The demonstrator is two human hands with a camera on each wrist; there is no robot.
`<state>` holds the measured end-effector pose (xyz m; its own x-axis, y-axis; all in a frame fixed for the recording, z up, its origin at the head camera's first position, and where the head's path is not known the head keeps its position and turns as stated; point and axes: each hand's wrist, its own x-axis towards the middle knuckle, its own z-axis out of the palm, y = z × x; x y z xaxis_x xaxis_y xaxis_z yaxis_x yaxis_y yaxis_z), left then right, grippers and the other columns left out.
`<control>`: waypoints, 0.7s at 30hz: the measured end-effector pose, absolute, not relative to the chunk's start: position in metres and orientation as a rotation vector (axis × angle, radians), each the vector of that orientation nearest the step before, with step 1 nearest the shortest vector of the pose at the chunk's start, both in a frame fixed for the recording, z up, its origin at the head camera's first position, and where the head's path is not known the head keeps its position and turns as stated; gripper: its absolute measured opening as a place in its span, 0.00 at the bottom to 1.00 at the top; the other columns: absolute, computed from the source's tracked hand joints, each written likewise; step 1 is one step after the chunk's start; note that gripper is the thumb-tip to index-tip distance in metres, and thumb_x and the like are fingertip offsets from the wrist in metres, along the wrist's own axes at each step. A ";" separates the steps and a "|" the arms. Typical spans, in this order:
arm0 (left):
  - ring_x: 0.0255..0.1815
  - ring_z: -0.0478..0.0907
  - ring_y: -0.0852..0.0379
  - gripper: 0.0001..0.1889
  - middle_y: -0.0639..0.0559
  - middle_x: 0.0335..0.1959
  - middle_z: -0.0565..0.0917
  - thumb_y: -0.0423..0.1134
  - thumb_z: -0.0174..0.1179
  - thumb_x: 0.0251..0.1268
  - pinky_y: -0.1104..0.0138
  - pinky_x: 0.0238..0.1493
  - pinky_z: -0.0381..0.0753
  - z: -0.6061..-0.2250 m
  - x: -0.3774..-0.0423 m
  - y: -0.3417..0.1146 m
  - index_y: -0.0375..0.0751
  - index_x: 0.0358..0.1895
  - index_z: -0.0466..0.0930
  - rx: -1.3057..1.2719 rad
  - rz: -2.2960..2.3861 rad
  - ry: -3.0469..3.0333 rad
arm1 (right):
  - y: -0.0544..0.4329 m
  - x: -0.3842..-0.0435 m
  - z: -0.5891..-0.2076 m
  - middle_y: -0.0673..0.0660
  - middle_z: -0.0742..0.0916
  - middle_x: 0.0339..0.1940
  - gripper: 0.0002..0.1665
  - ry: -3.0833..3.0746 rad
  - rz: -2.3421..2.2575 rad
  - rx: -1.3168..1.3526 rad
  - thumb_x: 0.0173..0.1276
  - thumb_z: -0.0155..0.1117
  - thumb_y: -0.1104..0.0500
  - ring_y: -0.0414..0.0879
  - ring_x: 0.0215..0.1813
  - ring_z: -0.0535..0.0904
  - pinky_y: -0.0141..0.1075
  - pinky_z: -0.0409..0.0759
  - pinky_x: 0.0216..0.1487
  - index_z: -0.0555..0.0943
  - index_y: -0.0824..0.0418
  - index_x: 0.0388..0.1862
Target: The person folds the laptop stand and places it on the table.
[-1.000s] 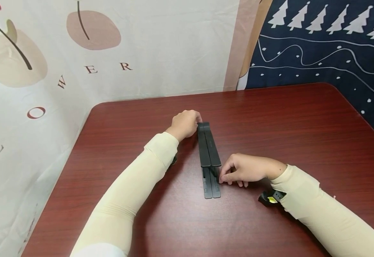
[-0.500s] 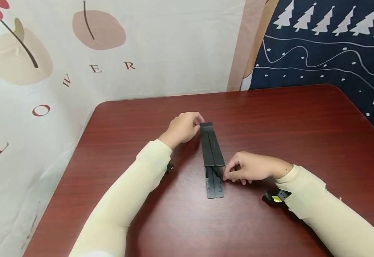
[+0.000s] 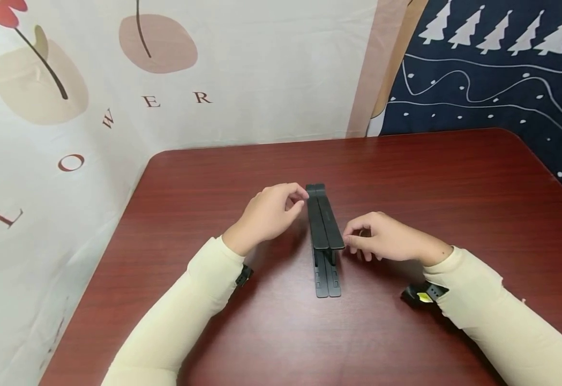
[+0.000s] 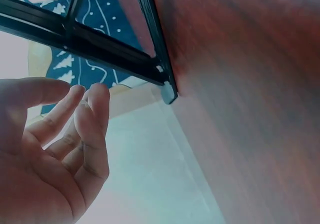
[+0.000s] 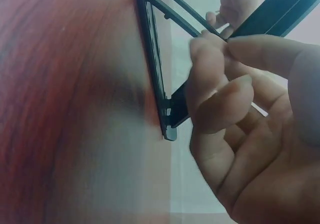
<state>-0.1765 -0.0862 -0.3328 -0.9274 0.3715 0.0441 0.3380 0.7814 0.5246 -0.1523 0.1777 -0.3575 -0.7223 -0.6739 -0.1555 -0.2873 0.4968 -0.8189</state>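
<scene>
A black folding laptop stand (image 3: 324, 225) stands on the table, its upper arms raised at a slant above the flat base bars (image 3: 328, 281). On its left side, near the far end, is my left hand (image 3: 273, 214), fingers loosely bent. In the left wrist view those fingers (image 4: 92, 129) hold nothing and appear just below a black bar (image 4: 115, 49). My right hand (image 3: 387, 236) hovers at the right, its fingertips close to the near end of the raised arms. Seen from the right wrist, its curved fingers (image 5: 207, 69) overlap the stand's struts and hold nothing visible.
The reddish-brown wooden table (image 3: 223, 171) has rounded far corners. Behind it hang a white cloth (image 3: 271, 69) with printed letters and a dark blue cloth (image 3: 493, 86) with white trees. A black wrist device (image 3: 425, 294) hangs under the right sleeve.
My left hand has come back from the stand's far end toward me. My right hand has risen from beside the base to beside the raised arms. The head view has shifted slightly left.
</scene>
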 end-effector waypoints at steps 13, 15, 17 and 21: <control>0.31 0.78 0.66 0.11 0.63 0.37 0.85 0.40 0.57 0.71 0.64 0.34 0.77 -0.341 -0.156 -0.084 0.57 0.52 0.82 0.648 0.764 2.912 | 0.172 -0.151 -0.356 0.61 0.85 0.30 0.07 2.473 -1.314 -0.667 0.74 0.61 0.58 0.55 0.21 0.80 0.38 0.79 0.20 0.84 0.57 0.39; 0.29 0.78 0.66 0.12 0.64 0.37 0.85 0.39 0.57 0.70 0.64 0.33 0.77 -0.342 -0.155 -0.084 0.57 0.52 0.81 0.654 0.751 2.907 | 0.171 -0.151 -0.356 0.62 0.85 0.32 0.06 2.487 -1.342 -0.646 0.74 0.61 0.59 0.55 0.21 0.80 0.38 0.79 0.20 0.83 0.59 0.44; 0.29 0.77 0.66 0.13 0.64 0.37 0.85 0.39 0.57 0.70 0.65 0.33 0.77 -0.342 -0.154 -0.084 0.57 0.53 0.81 0.659 0.745 2.900 | 0.171 -0.152 -0.357 0.63 0.86 0.34 0.09 2.487 -1.367 -0.644 0.74 0.61 0.60 0.55 0.22 0.80 0.39 0.79 0.21 0.81 0.59 0.50; 0.31 0.78 0.67 0.14 0.64 0.37 0.86 0.40 0.60 0.68 0.65 0.35 0.78 -0.342 -0.153 -0.085 0.56 0.55 0.79 0.683 0.742 2.875 | 0.170 -0.151 -0.358 0.61 0.87 0.40 0.18 2.451 -1.401 -0.698 0.73 0.61 0.62 0.53 0.23 0.82 0.41 0.81 0.22 0.76 0.56 0.61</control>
<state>-0.1531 -0.0850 -0.3422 -0.8951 0.4454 0.0197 0.3993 0.7812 0.4799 -0.1506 0.1695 -0.3577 -0.8592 -0.5106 0.0332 -0.2878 0.4285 -0.8565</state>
